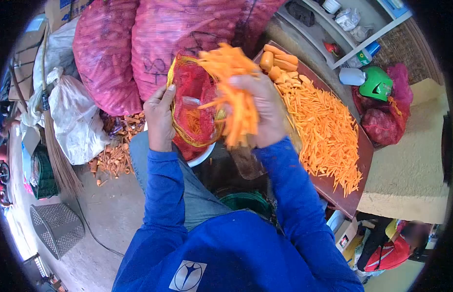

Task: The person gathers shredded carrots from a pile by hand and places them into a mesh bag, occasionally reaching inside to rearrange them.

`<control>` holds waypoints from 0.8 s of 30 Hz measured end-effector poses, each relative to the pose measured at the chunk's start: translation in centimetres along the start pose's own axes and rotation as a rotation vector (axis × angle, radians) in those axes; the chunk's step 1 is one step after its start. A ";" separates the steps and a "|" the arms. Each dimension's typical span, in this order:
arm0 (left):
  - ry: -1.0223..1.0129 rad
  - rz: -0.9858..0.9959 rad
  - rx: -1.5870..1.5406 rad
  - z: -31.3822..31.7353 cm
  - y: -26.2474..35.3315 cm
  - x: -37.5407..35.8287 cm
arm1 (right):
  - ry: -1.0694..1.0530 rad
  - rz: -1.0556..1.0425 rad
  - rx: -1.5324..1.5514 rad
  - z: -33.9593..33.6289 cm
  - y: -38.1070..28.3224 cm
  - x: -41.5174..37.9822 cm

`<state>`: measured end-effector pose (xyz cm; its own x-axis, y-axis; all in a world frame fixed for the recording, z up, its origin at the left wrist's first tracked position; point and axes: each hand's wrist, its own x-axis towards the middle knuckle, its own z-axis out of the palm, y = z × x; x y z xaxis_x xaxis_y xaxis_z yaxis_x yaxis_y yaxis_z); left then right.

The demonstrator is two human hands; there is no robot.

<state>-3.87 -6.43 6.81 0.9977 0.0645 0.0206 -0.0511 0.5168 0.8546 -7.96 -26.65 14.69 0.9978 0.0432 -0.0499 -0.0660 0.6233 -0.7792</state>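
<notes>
My left hand (159,117) pinches the yellow-edged rim of a red mesh bag (190,82), which hangs open with some orange strips inside. Beside the bag's mouth, my right hand (265,107) is closed around a large bunch of orange carrot strips (238,104), blurred by motion. A wide heap of cut carrot strips (326,134) lies on the reddish-brown table (350,194) to the right, with several whole peeled carrots (280,61) at its far end. Under the mesh bag, the rim of a white bowl (203,156) shows.
Large pink mesh sacks (182,34) stand ahead. Peelings (120,155) cover the floor at left, near a white sack (78,117), a broom (53,141) and a grey basket (57,228). Another person (389,250) is at the lower right.
</notes>
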 end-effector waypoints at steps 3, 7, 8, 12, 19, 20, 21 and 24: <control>0.043 0.021 -0.057 0.3 0.8 -0.3 | 0.017 -0.003 0.084 2.3 5.2 2.8; 0.097 0.067 0.001 -0.9 0.0 0.4 | 0.069 -0.004 -0.117 0.2 11.4 6.3; 0.118 0.086 0.013 -0.7 0.1 0.4 | 0.078 0.000 -0.124 -0.4 12.7 7.0; 0.154 0.120 0.067 -0.3 0.2 0.6 | -0.012 -0.169 -0.865 -0.4 13.3 7.6; 0.132 0.113 -0.037 -1.7 0.1 1.5 | -0.176 -0.268 -1.418 0.5 10.8 7.5; 0.122 0.096 -0.060 -1.8 0.2 1.6 | -0.208 -0.251 -1.424 0.8 10.4 7.2; 0.109 0.075 -0.080 -2.0 0.2 1.6 | -0.235 -0.233 -1.427 1.1 10.1 6.7; 0.088 0.051 -0.098 -2.0 0.5 1.8 | -0.326 -0.252 -1.460 1.7 8.2 5.5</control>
<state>-2.18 -4.38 6.28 0.9861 0.1657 0.0132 -0.1101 0.5916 0.7987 -3.02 -19.94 9.10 0.9251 0.3448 0.1587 0.3569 -0.6475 -0.6733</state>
